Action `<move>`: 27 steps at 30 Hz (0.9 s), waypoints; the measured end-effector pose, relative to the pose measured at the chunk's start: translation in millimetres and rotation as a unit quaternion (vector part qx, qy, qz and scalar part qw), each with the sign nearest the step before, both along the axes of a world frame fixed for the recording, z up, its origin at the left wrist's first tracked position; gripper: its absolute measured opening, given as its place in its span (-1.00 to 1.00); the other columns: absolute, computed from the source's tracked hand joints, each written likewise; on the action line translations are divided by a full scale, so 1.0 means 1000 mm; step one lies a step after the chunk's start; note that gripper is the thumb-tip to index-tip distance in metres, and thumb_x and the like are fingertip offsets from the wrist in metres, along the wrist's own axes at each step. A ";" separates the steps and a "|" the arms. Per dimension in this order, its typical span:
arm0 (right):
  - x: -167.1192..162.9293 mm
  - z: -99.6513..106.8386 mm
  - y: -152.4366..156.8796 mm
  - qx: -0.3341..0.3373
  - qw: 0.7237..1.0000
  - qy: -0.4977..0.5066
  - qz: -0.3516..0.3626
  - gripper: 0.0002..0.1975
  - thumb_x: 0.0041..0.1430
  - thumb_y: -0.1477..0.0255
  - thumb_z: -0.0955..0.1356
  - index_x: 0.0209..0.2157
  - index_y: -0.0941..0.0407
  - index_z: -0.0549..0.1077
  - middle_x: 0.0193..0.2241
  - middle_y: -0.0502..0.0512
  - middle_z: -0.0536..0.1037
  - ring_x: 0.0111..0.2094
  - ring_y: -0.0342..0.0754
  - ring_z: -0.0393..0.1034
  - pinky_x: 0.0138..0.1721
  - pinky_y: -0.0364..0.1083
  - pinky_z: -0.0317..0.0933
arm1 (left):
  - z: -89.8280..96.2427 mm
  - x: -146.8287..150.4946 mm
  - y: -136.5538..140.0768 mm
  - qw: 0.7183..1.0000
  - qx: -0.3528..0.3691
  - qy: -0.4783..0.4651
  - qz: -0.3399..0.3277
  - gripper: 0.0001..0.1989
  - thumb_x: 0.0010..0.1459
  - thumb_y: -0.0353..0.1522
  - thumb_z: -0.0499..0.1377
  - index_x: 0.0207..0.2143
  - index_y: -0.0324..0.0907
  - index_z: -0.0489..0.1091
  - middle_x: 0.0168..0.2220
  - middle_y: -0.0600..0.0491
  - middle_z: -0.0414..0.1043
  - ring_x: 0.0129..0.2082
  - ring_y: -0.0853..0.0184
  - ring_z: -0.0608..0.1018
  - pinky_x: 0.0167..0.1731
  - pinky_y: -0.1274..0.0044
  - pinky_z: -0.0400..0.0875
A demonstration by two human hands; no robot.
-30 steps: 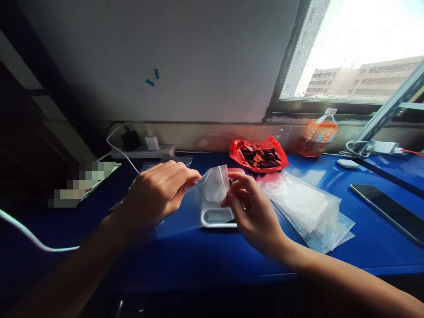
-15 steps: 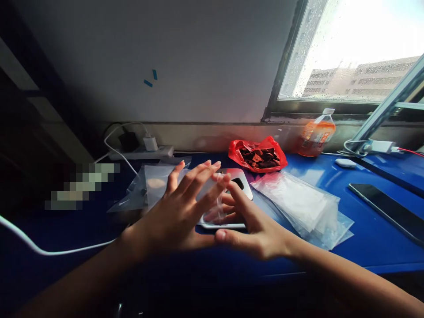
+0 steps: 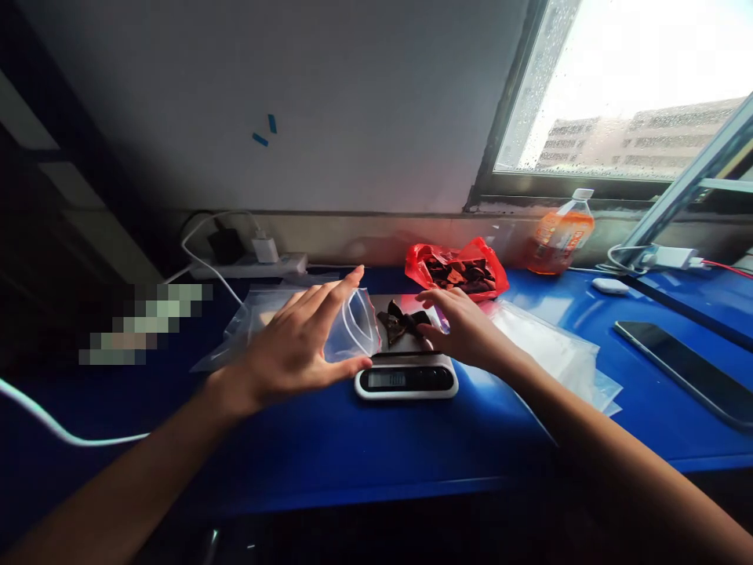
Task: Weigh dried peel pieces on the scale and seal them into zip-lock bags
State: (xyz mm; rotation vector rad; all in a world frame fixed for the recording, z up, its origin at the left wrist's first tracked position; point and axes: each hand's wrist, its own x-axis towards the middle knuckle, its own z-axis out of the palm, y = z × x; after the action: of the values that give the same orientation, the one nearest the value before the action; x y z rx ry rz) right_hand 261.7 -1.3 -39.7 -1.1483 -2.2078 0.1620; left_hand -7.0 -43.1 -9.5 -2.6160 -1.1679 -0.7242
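Observation:
A clear zip bag (image 3: pixel 358 328) lies between the thumb and fingers of my left hand (image 3: pixel 297 341), which curves around it. Its gaping mouth faces right, beside a small digital scale (image 3: pixel 405 380). Dark dried pieces (image 3: pixel 401 323), peel-like in look, rest on the scale's plate. My right hand (image 3: pixel 464 326) reaches over the plate's right side with fingers apart and bent. Its fingertips are close to the dark pieces; whether they touch is unclear. The display digits are too blurred to read surely.
Behind the scale sits a red plastic bag (image 3: pixel 456 271) of similar dark pieces. Clear bags (image 3: pixel 547 345) are stacked on the right, near a phone (image 3: pixel 682 369). An orange drink bottle (image 3: pixel 563 234) stands by the wall. More clear bags and a white cable (image 3: pixel 64 431) lie left.
My hands have moved apart from each other, uncovering the scale and the dark pieces. The clear bag stays with my left hand; my right hand has shifted up and right, away from it.

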 end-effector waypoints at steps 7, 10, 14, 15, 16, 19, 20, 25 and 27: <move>-0.004 0.000 -0.005 -0.077 0.992 0.063 -0.072 -0.72 0.00 0.59 0.28 -0.20 0.14 0.44 -0.36 0.11 0.55 -0.34 -0.05 0.39 -0.28 -0.06 0.24 | -0.010 0.006 0.003 1.000 -0.004 0.018 -0.016 0.02 0.09 -0.07 0.31 0.41 -0.07 -0.22 0.27 -0.18 0.23 0.18 -0.03 0.36 0.12 0.14 0.28; -0.009 0.011 -0.013 -0.030 0.988 0.107 -0.103 -0.81 0.01 0.57 0.29 -0.29 0.12 0.43 -0.45 0.03 0.52 -0.44 -0.11 0.34 -0.37 -0.10 0.19 | -0.013 0.007 0.004 1.000 0.001 0.010 -0.010 0.01 0.07 -0.06 0.32 0.39 -0.07 -0.19 0.25 -0.20 0.24 0.17 -0.05 0.37 0.11 0.12 0.27; -0.036 0.022 -0.016 0.001 0.990 0.134 0.032 -0.88 0.13 0.49 0.28 -0.34 0.13 0.45 -0.38 0.06 0.53 -0.43 -0.16 0.36 -0.36 -0.14 0.23 | -0.021 0.006 0.011 0.999 0.001 -0.011 -0.030 0.04 0.07 0.01 0.29 0.39 -0.07 -0.24 0.28 -0.26 0.19 0.16 -0.10 0.39 0.06 0.08 0.30; -0.043 0.023 -0.013 -0.007 0.989 0.132 0.074 -0.86 0.16 0.46 0.27 -0.32 0.13 0.47 -0.34 0.08 0.53 -0.41 -0.16 0.37 -0.35 -0.14 0.24 | -0.023 0.005 0.013 0.999 -0.001 -0.019 -0.031 0.05 0.06 0.02 0.29 0.39 -0.07 -0.25 0.27 -0.26 0.20 0.15 -0.11 0.40 0.05 0.07 0.31; -0.049 0.023 -0.010 -0.012 0.986 0.131 0.101 -0.84 0.18 0.44 0.26 -0.30 0.13 0.48 -0.31 0.10 0.52 -0.39 -0.15 0.39 -0.34 -0.13 0.25 | -0.024 0.005 0.015 0.999 -0.004 -0.029 -0.027 0.06 0.05 0.02 0.29 0.39 -0.06 -0.26 0.26 -0.26 0.22 0.14 -0.12 0.40 0.04 0.07 0.32; -0.051 0.017 0.001 0.008 0.987 0.135 0.084 -0.84 0.17 0.45 0.27 -0.27 0.14 0.47 -0.27 0.14 0.52 -0.29 -0.09 0.41 -0.25 -0.09 0.26 | -0.023 0.003 0.016 0.998 -0.021 -0.053 -0.008 0.05 0.04 -0.07 0.33 0.39 -0.02 -0.26 0.20 -0.22 0.29 0.11 -0.10 0.43 0.02 0.09 0.36; -0.048 0.015 0.003 0.017 0.990 0.123 0.062 -0.86 0.15 0.45 0.29 -0.27 0.14 0.46 -0.26 0.16 0.52 -0.24 -0.06 0.40 -0.19 -0.06 0.26 | -0.021 0.002 0.015 0.998 -0.026 -0.055 -0.006 0.04 0.05 -0.12 0.34 0.39 0.00 -0.26 0.19 -0.20 0.30 0.10 -0.08 0.44 0.01 0.11 0.38; -0.038 0.004 -0.006 -0.009 1.000 -0.024 0.005 -0.86 0.08 0.35 0.39 -0.33 0.12 0.43 -0.32 0.16 0.56 -0.21 0.05 0.38 -0.09 0.02 0.18 | -0.012 0.000 0.012 0.998 -0.024 -0.056 -0.002 0.02 0.05 -0.20 0.34 0.38 0.01 -0.24 0.20 -0.18 0.29 0.12 -0.07 0.42 0.00 0.13 0.39; -0.042 -0.001 -0.008 -0.023 0.999 -0.026 -0.021 -0.83 0.08 0.44 0.36 -0.23 0.13 0.43 -0.35 0.14 0.57 -0.24 0.04 0.38 -0.15 -0.01 0.18 | -0.011 0.000 0.012 0.998 -0.022 -0.052 0.003 0.05 0.03 -0.19 0.35 0.38 0.00 -0.26 0.20 -0.19 0.28 0.14 -0.09 0.40 0.03 0.11 0.36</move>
State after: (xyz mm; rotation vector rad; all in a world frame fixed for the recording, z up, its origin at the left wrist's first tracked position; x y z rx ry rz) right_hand 220.1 -9.1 -40.5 -1.2367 -2.2329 0.1675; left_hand -6.8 -30.8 -20.8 -2.6381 -1.2315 -0.8536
